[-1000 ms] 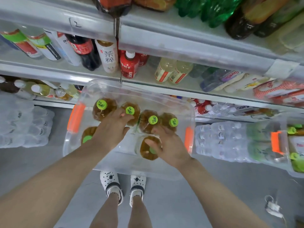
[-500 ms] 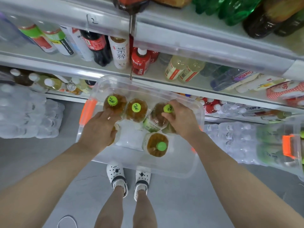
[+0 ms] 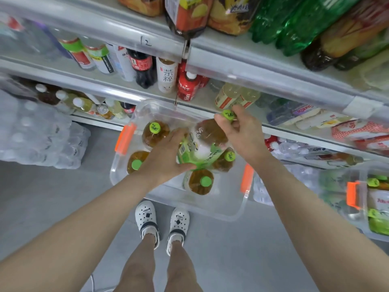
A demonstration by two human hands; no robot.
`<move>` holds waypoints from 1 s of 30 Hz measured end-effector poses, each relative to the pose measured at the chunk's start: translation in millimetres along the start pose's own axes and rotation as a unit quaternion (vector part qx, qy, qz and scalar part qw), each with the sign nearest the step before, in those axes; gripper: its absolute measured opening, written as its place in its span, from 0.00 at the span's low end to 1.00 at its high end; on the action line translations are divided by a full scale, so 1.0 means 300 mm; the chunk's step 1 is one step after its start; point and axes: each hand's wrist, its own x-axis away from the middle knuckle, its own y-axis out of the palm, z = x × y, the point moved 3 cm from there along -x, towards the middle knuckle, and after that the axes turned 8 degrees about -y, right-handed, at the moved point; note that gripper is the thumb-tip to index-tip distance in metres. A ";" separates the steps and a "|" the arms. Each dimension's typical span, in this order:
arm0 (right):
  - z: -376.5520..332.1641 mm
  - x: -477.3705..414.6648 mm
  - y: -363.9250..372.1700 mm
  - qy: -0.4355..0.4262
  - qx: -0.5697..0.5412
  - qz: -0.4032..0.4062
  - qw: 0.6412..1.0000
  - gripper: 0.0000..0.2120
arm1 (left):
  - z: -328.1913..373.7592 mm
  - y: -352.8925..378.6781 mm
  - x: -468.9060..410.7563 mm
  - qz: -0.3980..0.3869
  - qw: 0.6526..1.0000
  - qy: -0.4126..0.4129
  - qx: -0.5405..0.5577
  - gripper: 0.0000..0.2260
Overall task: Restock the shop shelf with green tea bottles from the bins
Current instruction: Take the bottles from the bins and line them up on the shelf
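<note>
Green cap (image 3: pixel 228 115): tops the green tea bottle (image 3: pixel 207 144) you have in hand. It's large, with amber tea and a green label.
Bottle position: up out of the clear bin (image 3: pixel 223 213), tilted, cap toward the shelves, base toward you, above the other bottles.
Right hand (image 3: pixel 244 131): fingers and thumb pinched round the cap and neck.
Left hand (image 3: pixel 166 159): wrapped on the lower body at the label, thumb underneath, seemingly taking the weight.
Bin stock: four standing bottles (image 3: pixel 201 182) in view, caps up; any under the lifted one are hidden. The second bin (image 3: pixel 341 186) to your right also shows green caps.
Handling: looks full and big, so judge it heavy. Thin plastic wall will likely give if squeezed, and the label film looks slick. Cap alone is a poor hold for that weight; expect it to swing.
Where to hold: neck just under the cap with one hand, other hand low under the label band or base.
Shelf rail (image 3: pixel 273 79): shelves crowded with other drinks; can't tell which gap takes the tea.
Change, half a second back: the bottle leaned inside the bin, your right hand on its cap, left hand down at the bin's left side. Now it's clear of the bin and the left hand has crossed to its body.
Change, one second back: every bottle stood upright, both hands among the caps.
</note>
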 end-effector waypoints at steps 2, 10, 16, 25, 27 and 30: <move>-0.040 -0.019 -0.039 0.003 -0.052 0.012 0.999 0.23 | 0.058 -0.015 -0.005 0.022 0.996 -0.011 0.080 0.44; 0.173 0.028 0.081 0.117 0.077 -0.159 0.977 0.18 | -0.017 -0.080 0.038 0.129 0.973 -0.163 0.100 0.36; 0.347 0.160 0.258 0.144 0.169 -0.206 0.953 0.22 | -0.132 -0.070 0.060 0.170 0.957 -0.197 0.131 0.33; 0.279 0.064 0.350 0.154 0.024 -0.125 0.980 0.23 | -0.209 -0.046 0.031 0.156 0.946 -0.218 0.179 0.38; 0.292 0.069 0.359 0.211 -0.095 -0.122 0.965 0.27 | -0.208 -0.045 0.026 0.152 0.948 -0.218 0.172 0.38; 0.327 0.112 0.388 0.221 -0.114 -0.190 0.950 0.34 | -0.214 -0.040 0.022 0.152 0.947 -0.224 0.172 0.37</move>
